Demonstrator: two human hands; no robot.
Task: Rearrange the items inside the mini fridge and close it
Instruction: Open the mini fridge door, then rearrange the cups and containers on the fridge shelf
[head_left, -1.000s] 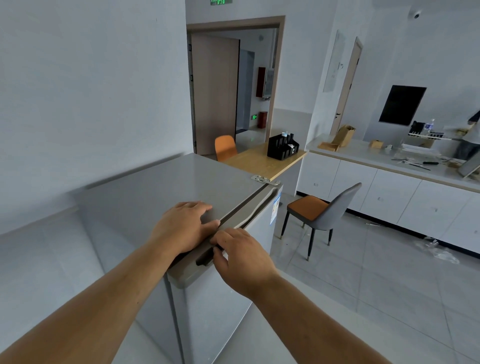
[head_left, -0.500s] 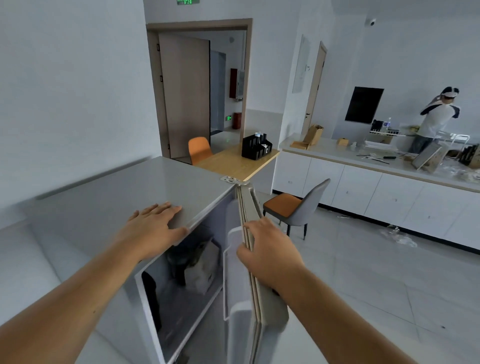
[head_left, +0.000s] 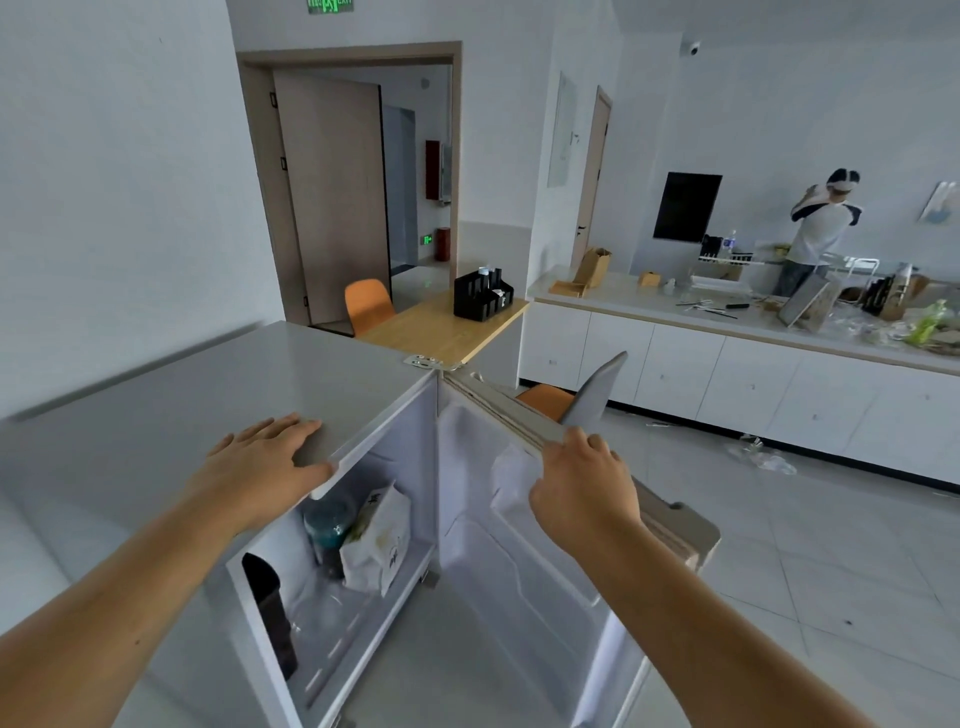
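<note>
Head view: mini fridge (head_left: 171, 410) door (head_left: 524, 566) swung wide. Left hand (head_left: 260, 467) flat, fingers spread on fridge top. Right hand (head_left: 582, 488) clamped on door's upper edge. Inside: white bag (head_left: 376, 540), dark bottle (head_left: 270, 608).

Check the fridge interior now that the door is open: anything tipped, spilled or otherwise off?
The white bag leans tilted against the teal-lidded container rather than standing straight. A dark bottle stands upright at the front left. No spill shows. Outside, plastic litter lies on the floor by the cabinets.
</note>
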